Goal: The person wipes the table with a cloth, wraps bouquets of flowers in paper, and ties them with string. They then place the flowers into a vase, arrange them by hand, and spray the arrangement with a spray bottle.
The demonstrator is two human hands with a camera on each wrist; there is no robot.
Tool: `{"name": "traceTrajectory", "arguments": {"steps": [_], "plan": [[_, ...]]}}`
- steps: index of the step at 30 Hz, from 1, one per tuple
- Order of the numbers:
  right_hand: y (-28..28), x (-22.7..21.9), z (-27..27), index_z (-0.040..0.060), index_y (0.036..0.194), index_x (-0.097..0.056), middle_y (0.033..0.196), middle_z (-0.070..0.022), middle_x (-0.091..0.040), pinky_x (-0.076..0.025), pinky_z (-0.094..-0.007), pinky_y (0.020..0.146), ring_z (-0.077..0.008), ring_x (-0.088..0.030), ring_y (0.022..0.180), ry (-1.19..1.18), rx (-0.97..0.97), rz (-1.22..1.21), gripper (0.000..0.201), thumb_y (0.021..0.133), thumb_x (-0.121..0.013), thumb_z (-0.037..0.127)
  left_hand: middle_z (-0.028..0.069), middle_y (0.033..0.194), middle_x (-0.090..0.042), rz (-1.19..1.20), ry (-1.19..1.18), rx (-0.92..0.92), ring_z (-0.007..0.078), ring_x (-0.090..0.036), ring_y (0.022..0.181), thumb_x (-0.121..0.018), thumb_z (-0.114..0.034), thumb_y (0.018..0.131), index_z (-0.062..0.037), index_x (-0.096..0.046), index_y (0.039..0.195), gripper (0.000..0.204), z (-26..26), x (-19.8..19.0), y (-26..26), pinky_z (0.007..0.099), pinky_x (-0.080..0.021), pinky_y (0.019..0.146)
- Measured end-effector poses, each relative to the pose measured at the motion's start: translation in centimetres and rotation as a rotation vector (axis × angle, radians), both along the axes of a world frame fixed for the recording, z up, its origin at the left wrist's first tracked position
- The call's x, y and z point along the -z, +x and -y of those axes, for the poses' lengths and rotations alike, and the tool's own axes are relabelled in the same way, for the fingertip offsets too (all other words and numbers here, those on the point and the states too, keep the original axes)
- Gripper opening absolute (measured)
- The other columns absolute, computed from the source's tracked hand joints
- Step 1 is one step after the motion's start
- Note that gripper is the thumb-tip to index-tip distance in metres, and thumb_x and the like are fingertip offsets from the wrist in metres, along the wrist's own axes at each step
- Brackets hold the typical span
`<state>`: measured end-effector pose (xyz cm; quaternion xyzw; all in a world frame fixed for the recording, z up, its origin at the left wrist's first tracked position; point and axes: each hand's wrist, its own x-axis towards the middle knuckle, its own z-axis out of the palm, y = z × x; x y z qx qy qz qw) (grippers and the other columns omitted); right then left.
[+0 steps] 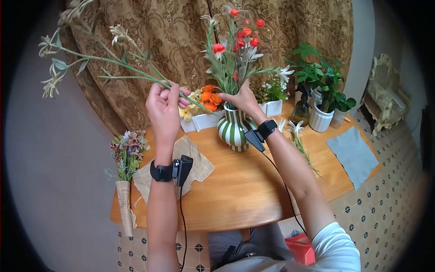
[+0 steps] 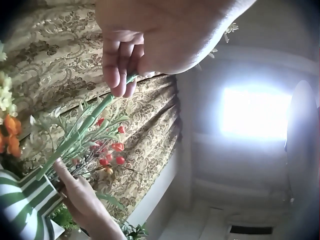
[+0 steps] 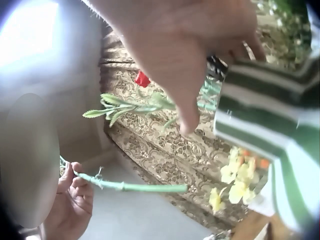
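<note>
My left hand pinches the green stem of a long branching artificial flower with pale cream blooms. It is raised left of the vase, and the bare stem end points toward the vase. My right hand is at the mouth of a green-and-white striped vase, against the stems, its thumb stretched out across the opening. Part of its fingers is hidden behind the stems. Red blooms, white lilies and green leaves rise from the vase.
A paper-wrapped bouquet lies at the table's left, beside crumpled brown paper. Orange flowers stand in a white box behind the vase. At right are loose white lilies, a spray bottle, potted plants and a grey cloth.
</note>
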<state>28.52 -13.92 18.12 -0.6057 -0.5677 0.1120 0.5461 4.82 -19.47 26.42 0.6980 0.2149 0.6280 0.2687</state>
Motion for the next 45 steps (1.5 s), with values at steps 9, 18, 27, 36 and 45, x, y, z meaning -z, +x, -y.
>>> {"name": "traceTrajectory", "arguments": {"steps": [9,18,27,36,45], "plan": [[2.5,-0.2,-1.5,-0.0004,0.110,-0.067,0.090,-0.0070,-0.072,-0.055,-0.0277,0.063,-0.0133,-0.068,0.072,-0.174,-0.447,-0.535,0.035,0.087,-0.078,0.024,0.0154,0.088,-0.071,0.015,0.043,0.083,0.0112,-0.065,0.065,-0.054,-0.012,0.103,0.0005,-0.051,0.101,0.013,-4.2,-0.9,5.2,0.0226,-0.052,0.058],[3.1,0.4,-2.8,0.0021,0.108,-0.070,0.089,-0.0047,-0.072,-0.053,-0.0283,0.065,-0.0127,-0.066,0.075,-0.192,-0.592,-0.535,0.035,0.084,-0.082,0.024,0.0099,0.078,-0.072,-0.137,-0.066,0.028,0.0078,-0.057,0.054,-0.061,-0.012,0.098,-0.0016,-0.054,0.090,0.015,-8.6,6.5,8.7,0.0223,-0.045,0.049],[1.8,-1.8,0.0,0.0020,0.111,-0.068,0.094,-0.0034,-0.070,-0.052,-0.0287,0.072,-0.0110,-0.064,0.078,0.018,-0.597,-0.515,0.038,0.084,-0.081,0.025,0.0099,0.077,-0.072,-0.282,-0.084,0.048,0.0090,-0.063,0.060,-0.064,-0.010,0.096,0.0016,-0.058,0.088,0.015,-8.7,2.6,8.5,0.0236,-0.050,0.055],[1.5,-0.3,-0.2,-0.0075,0.113,-0.062,0.094,-0.0091,-0.069,-0.051,-0.0320,0.076,-0.0128,-0.061,0.083,0.119,-0.390,-0.272,0.043,0.088,-0.076,0.024,0.0027,0.073,-0.064,-0.509,-0.198,-0.147,0.0095,-0.060,0.065,-0.077,-0.019,0.087,0.0006,-0.060,0.094,0.027,-11.6,12.0,8.7,0.0242,-0.050,0.060],[3.2,0.4,-1.8,-0.0045,0.113,-0.063,0.096,-0.0045,-0.067,-0.050,-0.0267,0.071,-0.0082,-0.060,0.081,-0.015,-0.513,-0.286,0.052,0.096,-0.065,0.044,0.0000,0.075,-0.065,-0.121,-0.458,0.097,0.0052,-0.059,0.063,-0.067,-0.017,0.096,-0.0038,-0.060,0.091,0.016,-10.4,9.4,9.2,0.0205,-0.048,0.054]]}}
